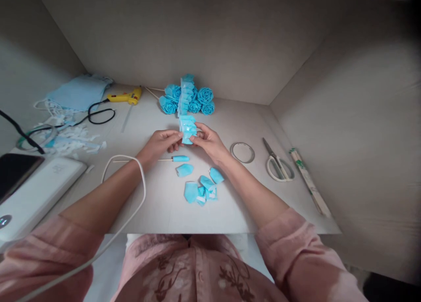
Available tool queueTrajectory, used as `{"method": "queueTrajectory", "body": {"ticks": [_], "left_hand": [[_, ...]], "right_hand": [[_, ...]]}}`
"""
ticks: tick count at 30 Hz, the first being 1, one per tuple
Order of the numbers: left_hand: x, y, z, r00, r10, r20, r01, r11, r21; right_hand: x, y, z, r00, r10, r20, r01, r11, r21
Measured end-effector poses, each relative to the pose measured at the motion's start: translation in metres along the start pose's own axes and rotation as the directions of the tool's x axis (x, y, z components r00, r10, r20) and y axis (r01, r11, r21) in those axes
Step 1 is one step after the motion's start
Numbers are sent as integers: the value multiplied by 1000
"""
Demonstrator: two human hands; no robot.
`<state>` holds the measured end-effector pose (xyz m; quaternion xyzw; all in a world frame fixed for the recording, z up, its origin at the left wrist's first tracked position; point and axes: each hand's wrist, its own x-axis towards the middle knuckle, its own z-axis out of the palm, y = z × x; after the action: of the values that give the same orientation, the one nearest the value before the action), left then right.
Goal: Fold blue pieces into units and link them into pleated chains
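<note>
Between my hands is a pleated light-blue strip (187, 127) that looks like overlapping petal pieces; its far end runs up over the blue flowers (205, 96) at the back. My left hand (163, 142) pinches the strip's near end at its left edge. On the other side, my right hand (209, 142) grips it with thumb and fingers. Just below lies a thin stick with a blue wrapped tip (180, 158). Nearer to me are loose blue petals (184, 169), several of them in a small pile (191, 192). The fingers behind the strip are partly hidden.
At left are blue face masks (77, 91), a yellow glue gun (123, 97), white scraps (79, 137), a white power bank (49, 192) and a white cable (144, 186) looping across my left forearm. Rightward lie a ring (242, 152), scissors (278, 162) and bundled sticks (309, 181). Panels enclose the table.
</note>
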<state>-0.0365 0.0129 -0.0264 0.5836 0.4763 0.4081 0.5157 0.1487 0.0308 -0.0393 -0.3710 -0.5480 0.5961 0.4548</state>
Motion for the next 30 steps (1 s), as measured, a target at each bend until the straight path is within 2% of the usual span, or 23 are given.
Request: {"method": "queueTrajectory", "body": {"ticks": [10,13,22,25,27,30], "left_hand": [[3,-2,0,997,14,-81,-12,1000,27],[2,0,0,995,12,-98,-9,1000,28],[4,-3,2,997,14,-77,-8,997,80],[5,-2,-1,996,0,-94,7,997,71],[6,0,-3,991,6,-134,3,998,69],[7,0,-4,980,10,-198,3,998,70]], "right_hand": [[-2,-7,-2,989,122,83,-132,982,133],[-1,-7,-3,983,170,71,-179,971,158],[0,-4,-2,994,112,-13,-110,989,102],[2,-1,-6,996,84,-32,-85,996,-35],[2,0,-8,997,54,-46,-64,970,-236],[1,-1,-9,997,-32,-66,-10,831,-556]]}}
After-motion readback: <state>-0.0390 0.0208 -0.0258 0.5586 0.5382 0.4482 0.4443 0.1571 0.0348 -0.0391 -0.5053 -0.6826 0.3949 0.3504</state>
